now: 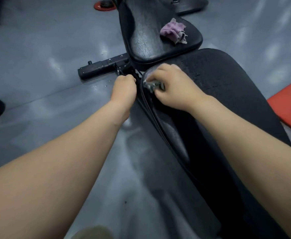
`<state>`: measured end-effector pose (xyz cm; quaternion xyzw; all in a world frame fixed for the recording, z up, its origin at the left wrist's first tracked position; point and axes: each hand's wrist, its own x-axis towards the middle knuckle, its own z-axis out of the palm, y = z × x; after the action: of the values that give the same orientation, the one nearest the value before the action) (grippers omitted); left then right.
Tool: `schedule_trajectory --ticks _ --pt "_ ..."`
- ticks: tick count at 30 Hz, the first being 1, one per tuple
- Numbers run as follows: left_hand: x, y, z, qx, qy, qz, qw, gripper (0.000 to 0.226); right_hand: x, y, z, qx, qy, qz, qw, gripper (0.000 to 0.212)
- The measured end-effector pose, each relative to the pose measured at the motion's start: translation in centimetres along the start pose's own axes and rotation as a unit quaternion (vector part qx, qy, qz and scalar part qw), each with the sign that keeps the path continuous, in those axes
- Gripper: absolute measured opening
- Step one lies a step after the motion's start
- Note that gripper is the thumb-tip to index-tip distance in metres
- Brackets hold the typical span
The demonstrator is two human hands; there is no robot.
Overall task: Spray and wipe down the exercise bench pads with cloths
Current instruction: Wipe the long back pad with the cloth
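Your right hand (174, 85) pinches the soft, limp cloth (152, 85) bunched on the pad (227, 100); left hand (124, 87) fingers clutch the frame (103, 66).

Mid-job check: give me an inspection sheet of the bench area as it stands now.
Surface: long back pad, black, with a speckled patch near its far end.
Job's things: grey cloth bunched at that pad's far left corner; purple cloth crumpled on the seat pad; no spray bottle seen.
Clutter: red mat right of the back pad; red disc on the floor beyond.
Grippers: right hand grips the grey cloth; left hand grips the bench frame beside the pad.
Cables: nothing seen.
Surroundings: glossy grey floor.
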<state>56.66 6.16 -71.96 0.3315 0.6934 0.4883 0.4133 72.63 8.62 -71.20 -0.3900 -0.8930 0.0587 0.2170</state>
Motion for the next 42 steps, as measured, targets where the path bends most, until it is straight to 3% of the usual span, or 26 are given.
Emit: schedule_trajectory --ticks 4,6,10,13,15,19,22,26,28,30,32,34,37,39,42 --pt "-0.7 0.0 2.4 0.115 0.102 0.128 0.98 0.016 -8.1 -1.3 -1.4 0.025 -0.071 -0.075 0.994 0.038" --pt "-1.6 0.1 3.9 0.152 0.107 0.221 0.957 0.012 -11.1 -0.2 -1.8 0.019 -0.072 -0.064 0.995 0.042" --pt "-3.0 -0.4 6.6 0.225 0.036 0.336 0.914 0.014 -13.3 6.0 -2.9 -0.017 0.011 0.106 0.994 0.043" --pt "-3.1 -1.4 7.5 0.304 0.019 0.378 0.874 0.02 -14.2 8.8 -3.1 -0.038 0.07 0.28 0.957 0.041" --pt "-2.7 -2.0 7.5 0.343 0.017 0.377 0.86 0.021 -14.3 7.1 -2.2 -0.036 0.064 0.258 0.963 0.037" --pt "-2.6 -2.7 8.3 0.406 0.049 0.38 0.83 0.021 -16.3 0.3 -0.3 0.022 0.029 0.064 0.997 0.031" --pt "-2.4 -3.1 8.3 0.421 0.072 0.392 0.814 0.024 -18.2 -1.7 0.2 0.029 0.014 -0.018 0.999 0.032" --pt "-2.5 -3.4 8.5 0.427 0.074 0.397 0.809 0.025 -18.0 3.3 -0.3 0.009 0.049 0.04 0.998 0.033" --pt "-2.7 -3.3 8.6 0.435 0.074 0.397 0.804 0.026 -18.0 7.4 -0.9 -0.03 0.102 0.155 0.982 0.036" --pt "-2.7 -3.1 8.6 0.444 0.076 0.393 0.801 0.027 -18.2 10.4 -1.6 -0.049 0.153 0.311 0.937 0.036" --pt "-2.7 -3.1 8.7 0.45 0.079 0.392 0.798 0.027 -18.0 11.1 -1.7 -0.058 0.172 0.398 0.899 0.035" --pt "-2.7 -3.2 8.8 0.45 0.082 0.393 0.798 0.027 -17.4 9.2 -1.3 -0.067 0.165 0.357 0.917 0.038" --pt "-2.6 -3.3 8.9 0.449 0.089 0.399 0.794 0.028 -16.6 5.1 -0.9 0.002 0.097 0.183 0.978 0.042" --pt "-2.6 -3.4 9.0 0.452 0.091 0.397 0.793 0.028 -16.2 4.6 -1.4 0.026 0.066 0.105 0.992 0.043" --pt "-2.6 -3.5 9.0 0.454 0.092 0.399 0.792 0.028 -16.4 8.6 -2.2 0.015 0.118 0.177 0.977 0.045"
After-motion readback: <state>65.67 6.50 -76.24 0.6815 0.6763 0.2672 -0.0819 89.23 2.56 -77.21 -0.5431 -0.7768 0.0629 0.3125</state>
